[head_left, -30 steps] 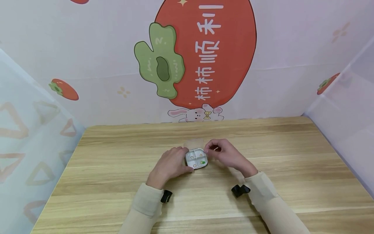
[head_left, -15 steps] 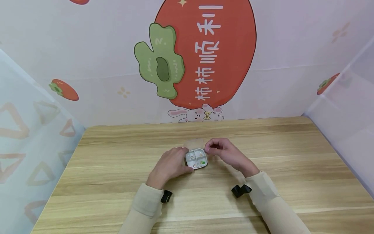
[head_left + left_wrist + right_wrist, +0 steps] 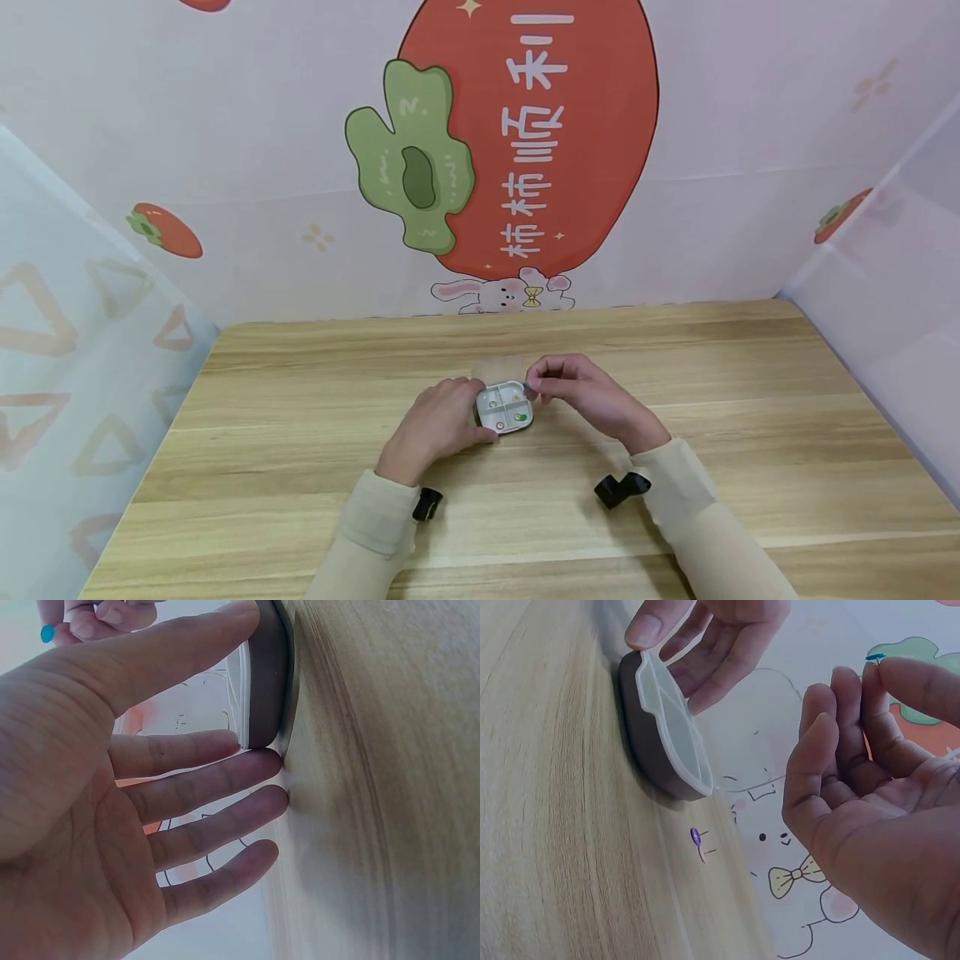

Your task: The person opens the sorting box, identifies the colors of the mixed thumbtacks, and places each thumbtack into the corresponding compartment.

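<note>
A small box (image 3: pixel 491 413), white inside and dark brown outside, lies on the table with four compartments. Several tiny round pieces sit in it, among them a green one (image 3: pixel 522 417). My left hand (image 3: pixel 435 421) holds the box at its left end, thumb on the near side and index finger on the far side; the other fingers stretch beyond it. At the far right corner, my right hand (image 3: pixel 581 396) pinches a small blue stud with a thin post (image 3: pixel 875 657) between thumb and index finger, above the table.
A clear lid (image 3: pixel 497 367) extends behind the box. Two small studs, a purple one (image 3: pixel 696 836) and a pink one (image 3: pixel 703 855), lie on the table near the box in the right wrist view. A printed cloth (image 3: pixel 705 167) hangs behind the wooden table (image 3: pixel 300 350).
My right hand has shifted slightly right from the box's corner, and blue now shows at its fingertips. My left hand and the box have stayed in place.
</note>
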Action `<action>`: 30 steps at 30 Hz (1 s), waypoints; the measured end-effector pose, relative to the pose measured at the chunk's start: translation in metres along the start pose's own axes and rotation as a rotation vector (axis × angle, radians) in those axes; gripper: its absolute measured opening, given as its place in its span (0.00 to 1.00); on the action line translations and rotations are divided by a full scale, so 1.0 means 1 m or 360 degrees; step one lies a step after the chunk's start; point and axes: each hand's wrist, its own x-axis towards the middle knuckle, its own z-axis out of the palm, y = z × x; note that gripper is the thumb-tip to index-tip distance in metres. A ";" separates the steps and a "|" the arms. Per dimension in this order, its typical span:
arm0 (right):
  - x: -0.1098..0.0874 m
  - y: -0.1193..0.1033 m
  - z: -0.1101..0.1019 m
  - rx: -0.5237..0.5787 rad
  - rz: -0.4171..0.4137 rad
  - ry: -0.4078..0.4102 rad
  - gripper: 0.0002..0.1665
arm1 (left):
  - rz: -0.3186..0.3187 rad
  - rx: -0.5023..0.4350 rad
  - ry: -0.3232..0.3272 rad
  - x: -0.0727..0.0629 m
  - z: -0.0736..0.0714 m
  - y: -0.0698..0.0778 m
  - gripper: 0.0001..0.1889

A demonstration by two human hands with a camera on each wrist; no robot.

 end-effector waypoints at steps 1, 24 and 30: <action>0.000 0.000 0.000 0.0022 -0.0004 -0.0013 0.12 | -0.0001 -0.0001 -0.0001 0.000 0.000 0.000 0.32; 0.001 0.002 0.000 0.0120 0.0025 -0.0046 0.09 | -0.0011 0.0001 -0.0012 0.000 -0.001 0.001 0.32; 0.003 0.005 0.003 0.0006 0.0052 0.0046 0.16 | -0.0002 -0.0013 -0.0019 0.000 -0.001 0.001 0.31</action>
